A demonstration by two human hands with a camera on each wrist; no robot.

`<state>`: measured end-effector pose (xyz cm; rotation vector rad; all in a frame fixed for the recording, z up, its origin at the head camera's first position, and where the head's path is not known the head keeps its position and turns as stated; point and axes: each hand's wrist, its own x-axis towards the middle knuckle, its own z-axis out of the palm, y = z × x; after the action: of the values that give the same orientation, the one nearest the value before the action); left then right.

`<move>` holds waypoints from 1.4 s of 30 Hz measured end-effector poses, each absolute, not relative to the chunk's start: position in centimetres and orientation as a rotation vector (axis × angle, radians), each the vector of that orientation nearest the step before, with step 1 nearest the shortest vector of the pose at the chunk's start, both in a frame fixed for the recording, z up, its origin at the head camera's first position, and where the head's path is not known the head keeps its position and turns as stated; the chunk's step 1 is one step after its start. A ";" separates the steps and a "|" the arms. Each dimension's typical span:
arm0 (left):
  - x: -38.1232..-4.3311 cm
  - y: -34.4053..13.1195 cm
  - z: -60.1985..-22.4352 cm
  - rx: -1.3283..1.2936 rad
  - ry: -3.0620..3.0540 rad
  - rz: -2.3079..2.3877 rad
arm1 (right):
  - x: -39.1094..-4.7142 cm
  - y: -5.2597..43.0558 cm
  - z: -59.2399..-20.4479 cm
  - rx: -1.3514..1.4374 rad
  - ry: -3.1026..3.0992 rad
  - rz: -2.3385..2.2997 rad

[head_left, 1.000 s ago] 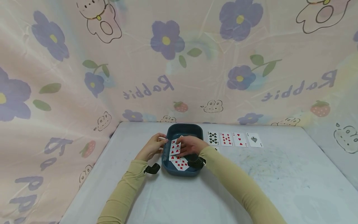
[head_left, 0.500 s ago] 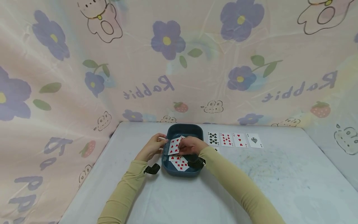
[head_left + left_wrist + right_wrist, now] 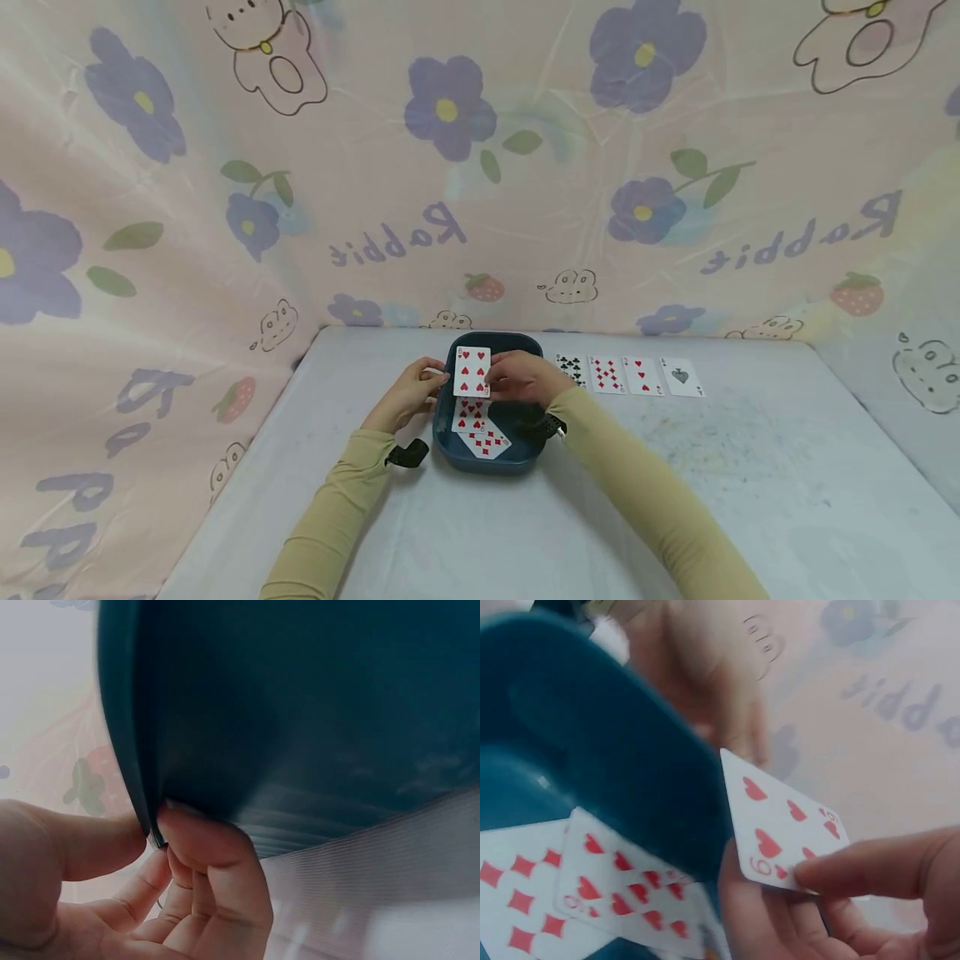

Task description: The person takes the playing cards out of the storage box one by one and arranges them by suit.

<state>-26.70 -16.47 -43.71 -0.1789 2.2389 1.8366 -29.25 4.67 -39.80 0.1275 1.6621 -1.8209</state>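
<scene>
Right hand (image 3: 525,379) is clamped, thumb and fingers, on a white rectangular playing card with six red hearts (image 3: 472,371), held over the dark blue rounded tray (image 3: 517,465); I read index "6". Left hand (image 3: 408,393) pinches the tray's left rim. Inside, a white red-diamond card (image 3: 491,446) and white red-heart card (image 3: 471,418) overlap. Purple "Rabbit" lettering (image 3: 397,236) reads mirrored on the pink floral backdrop (image 3: 517,208).
</scene>
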 end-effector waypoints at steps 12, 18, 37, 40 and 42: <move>-26.5 -16.4 -43.8 -0.138 2.238 1.856 | -27.6 9.9 -37.9 -0.137 1.951 -1.747; -26.5 -16.6 -43.8 -0.122 2.226 1.862 | -26.8 13.8 -38.2 -0.116 1.985 -1.742; -26.8 -16.3 -43.6 -0.126 2.218 1.857 | -25.5 24.8 -42.3 0.065 1.960 -1.842; -26.7 -16.3 -43.5 -0.142 2.220 1.852 | -25.2 26.6 -43.2 0.112 1.953 -1.839; -26.6 -16.4 -43.4 -0.145 2.221 1.848 | -24.9 27.7 -43.7 0.109 1.960 -1.825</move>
<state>-26.58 -16.35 -43.45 -0.1448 2.2213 1.8479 -24.87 27.75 -43.73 0.1087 1.9603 -1.8253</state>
